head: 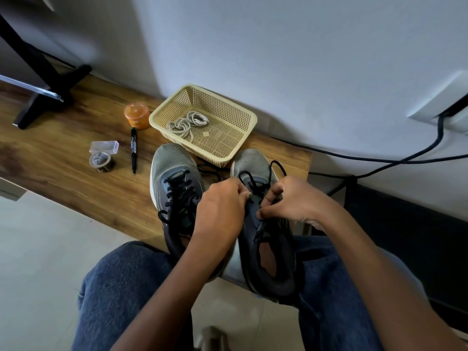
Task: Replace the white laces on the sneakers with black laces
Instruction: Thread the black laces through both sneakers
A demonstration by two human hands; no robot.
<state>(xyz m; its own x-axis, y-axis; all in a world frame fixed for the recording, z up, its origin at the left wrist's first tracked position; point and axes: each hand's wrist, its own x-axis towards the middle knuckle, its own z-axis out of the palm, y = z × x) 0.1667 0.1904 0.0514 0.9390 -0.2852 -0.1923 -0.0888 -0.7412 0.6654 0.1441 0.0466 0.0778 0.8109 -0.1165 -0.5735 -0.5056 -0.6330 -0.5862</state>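
Observation:
Two grey sneakers stand side by side at the front edge of the wooden table. The left sneaker (174, 188) is threaded with a black lace. Over the right sneaker (268, 239), my left hand (220, 211) and my right hand (293, 201) each pinch part of a black lace (276, 168) at the eyelets, and loops of it stick up over the toe. The white laces (187, 122) lie coiled in a beige mesh basket (243, 117) behind the shoes.
Left of the shoes lie a black marker (133, 150), a tape roll (101, 162), a clear plastic box (104, 146) and an orange jar (136, 115). A black stand foot (48, 97) sits far left. Black cables (405, 158) run along the wall at right.

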